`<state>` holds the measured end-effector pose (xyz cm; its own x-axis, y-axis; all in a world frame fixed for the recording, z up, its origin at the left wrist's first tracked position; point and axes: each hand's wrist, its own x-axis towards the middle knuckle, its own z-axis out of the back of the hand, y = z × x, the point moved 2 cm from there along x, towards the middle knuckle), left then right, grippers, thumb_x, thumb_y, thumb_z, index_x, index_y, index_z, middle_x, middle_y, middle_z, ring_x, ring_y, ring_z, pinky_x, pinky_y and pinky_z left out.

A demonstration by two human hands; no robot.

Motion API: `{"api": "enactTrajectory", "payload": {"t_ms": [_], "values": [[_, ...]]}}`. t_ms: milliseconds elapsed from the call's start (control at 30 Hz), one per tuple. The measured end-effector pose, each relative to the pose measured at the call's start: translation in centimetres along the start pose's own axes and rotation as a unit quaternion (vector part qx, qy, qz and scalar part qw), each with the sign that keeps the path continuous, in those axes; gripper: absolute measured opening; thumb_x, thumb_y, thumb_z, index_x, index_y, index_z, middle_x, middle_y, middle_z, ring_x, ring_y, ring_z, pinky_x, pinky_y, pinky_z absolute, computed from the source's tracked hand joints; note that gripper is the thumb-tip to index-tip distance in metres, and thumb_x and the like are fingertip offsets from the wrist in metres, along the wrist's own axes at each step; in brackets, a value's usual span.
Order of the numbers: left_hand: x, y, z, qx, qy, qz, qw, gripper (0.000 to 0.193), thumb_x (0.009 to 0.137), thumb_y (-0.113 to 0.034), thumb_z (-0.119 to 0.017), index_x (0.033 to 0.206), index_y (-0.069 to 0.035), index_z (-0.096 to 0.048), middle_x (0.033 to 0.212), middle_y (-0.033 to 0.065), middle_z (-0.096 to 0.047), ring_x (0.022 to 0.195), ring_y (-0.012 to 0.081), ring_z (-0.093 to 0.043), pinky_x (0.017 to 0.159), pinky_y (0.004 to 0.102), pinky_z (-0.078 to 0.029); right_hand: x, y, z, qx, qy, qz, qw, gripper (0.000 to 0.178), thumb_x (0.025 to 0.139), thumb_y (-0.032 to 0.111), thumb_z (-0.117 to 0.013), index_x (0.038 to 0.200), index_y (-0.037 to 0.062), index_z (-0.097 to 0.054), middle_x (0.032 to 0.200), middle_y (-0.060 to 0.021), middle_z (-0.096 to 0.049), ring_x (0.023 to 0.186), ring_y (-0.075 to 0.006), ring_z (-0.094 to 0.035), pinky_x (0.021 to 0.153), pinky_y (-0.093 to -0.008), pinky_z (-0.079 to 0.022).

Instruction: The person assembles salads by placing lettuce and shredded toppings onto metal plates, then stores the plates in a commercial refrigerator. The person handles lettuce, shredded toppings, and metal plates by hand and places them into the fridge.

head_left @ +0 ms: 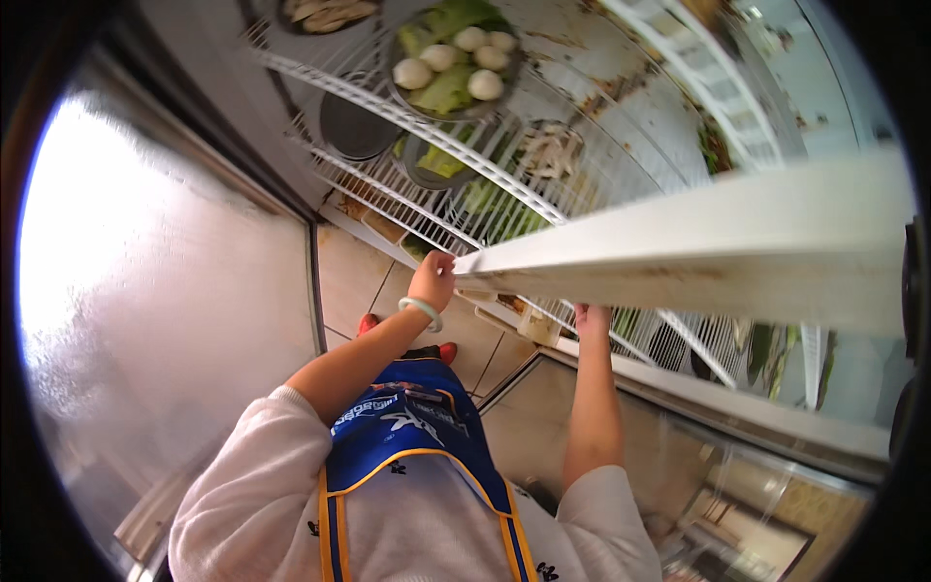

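My left hand [433,279], a pale green bangle on its wrist, has its fingers curled beside the narrow near end of a broad white post [679,242] of a refrigerated cabinet. What is in these fingers, if anything, is hidden. My right hand [592,318] reaches up to the post's lower edge, and its fingertips disappear behind it. White wire shelves [427,121] stand beyond my hands. On the upper shelf is a dark round plate [402,73] with several white, egg-like balls [472,39] on green leaves.
A fogged glass door [175,272] stands at my left; another glass panel [669,456] lies to the right. Shelves hold a dark round dish [357,128], pale strips of food [551,150] and leafy greens [495,209]. Below are floor tiles [354,276] and my red shoes [447,352].
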<state>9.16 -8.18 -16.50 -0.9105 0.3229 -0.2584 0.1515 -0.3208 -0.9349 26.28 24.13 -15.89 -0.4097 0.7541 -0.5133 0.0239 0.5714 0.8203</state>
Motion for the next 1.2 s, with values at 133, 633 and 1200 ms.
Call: {"api": "enactTrajectory", "payload": {"t_ms": [133, 633, 1200], "values": [[-4.6, 1.9, -0.1, -0.075, 0.19, 0.123, 0.971, 0.019, 0.094, -0.011, -0.05, 0.111, -0.007, -0.058, 0.098, 0.0038, -0.066, 0.08, 0.0136, -0.065, 0.066, 0.0266, -0.051, -3.5, 0.7, 5.3, -0.026, -0.092, -0.009, 0.995, 0.026, 0.095, 0.001, -0.047, 0.12, 0.0058, -0.049, 0.108, -0.0104, -0.062, 0.089, -0.0222, -0.066, 0.079, -0.0381, -0.061], [-11.2, -11.9, -10.1, -0.146, 0.488, 0.256, 0.821, 0.056, 0.099, -0.051, -0.044, 0.132, -0.007, -0.051, 0.12, 0.0073, -0.062, 0.105, 0.0189, -0.061, 0.085, 0.0318, -0.051, -25.7, 2.6, 9.3, -0.069, -0.037, -0.029, 0.997, 0.03, 0.095, 0.009, -0.049, 0.125, 0.0084, -0.051, 0.098, -0.0012, -0.059, 0.084, -0.0106, -0.062, 0.07, -0.0309, -0.059], [-17.8, -18.3, -8.2, -0.228, 0.558, 0.248, 0.759, 0.066, 0.098, -0.052, -0.043, 0.141, -0.002, -0.035, 0.134, 0.0159, -0.051, 0.119, 0.0275, -0.056, 0.099, 0.0422, -0.048, -33.8, 7.0, 8.2, -0.02, 0.002, 0.01, 1.0, 0.033, 0.098, 0.025, -0.053, 0.126, 0.0073, -0.051, 0.105, -0.003, -0.058, 0.093, -0.0125, -0.062, 0.071, -0.031, -0.06]]}}
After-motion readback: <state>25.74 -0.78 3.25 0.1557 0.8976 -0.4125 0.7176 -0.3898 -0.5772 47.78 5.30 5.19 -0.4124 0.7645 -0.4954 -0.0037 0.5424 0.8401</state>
